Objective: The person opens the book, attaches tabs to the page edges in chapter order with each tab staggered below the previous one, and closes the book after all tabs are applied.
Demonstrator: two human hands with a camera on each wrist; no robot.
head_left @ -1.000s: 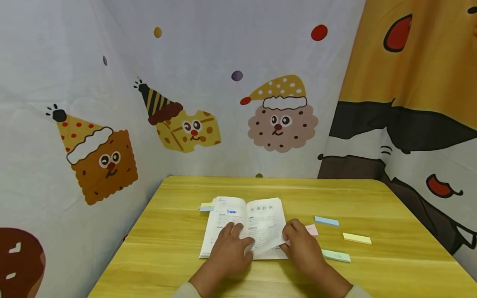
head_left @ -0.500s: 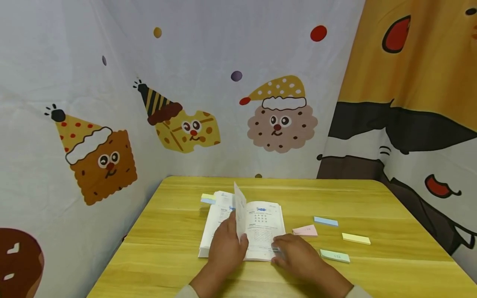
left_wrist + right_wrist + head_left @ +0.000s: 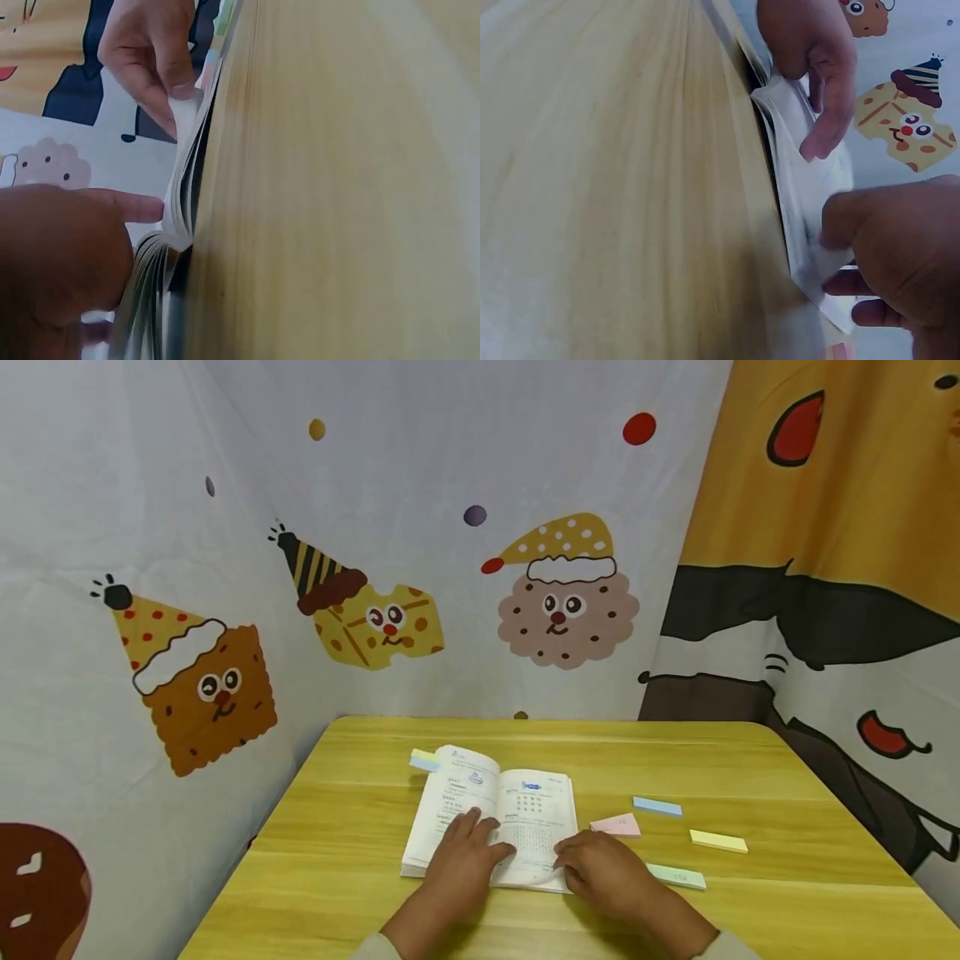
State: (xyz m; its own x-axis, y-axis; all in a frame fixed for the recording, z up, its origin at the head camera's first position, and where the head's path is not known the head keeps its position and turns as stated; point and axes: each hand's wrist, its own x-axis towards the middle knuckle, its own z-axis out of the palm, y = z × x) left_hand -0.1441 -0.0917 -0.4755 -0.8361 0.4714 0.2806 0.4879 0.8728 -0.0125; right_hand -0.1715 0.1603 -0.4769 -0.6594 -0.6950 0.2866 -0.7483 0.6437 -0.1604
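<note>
A thick open book lies on the table, printed on both pages. My left hand rests across the left page with fingers extended, its thumb reaching over the inner part of the right page. At the lower right corner, my right hand pinches the page edge, and that corner bends up. The left wrist view shows the right thumb pressed on the lifted page. Yellow and blue sticky tabs stick out from the book's upper left edge.
Right of the book lie a pink sticky-note pad, a blue one, a yellow one and a green one, the last partly behind the right hand. The wooden table meets a cartoon-print curtain at the back.
A page was lifted at the right, stood upright over the middle, and now lies turned to the left. The right hand went back to the lower right corner and grips another page.
</note>
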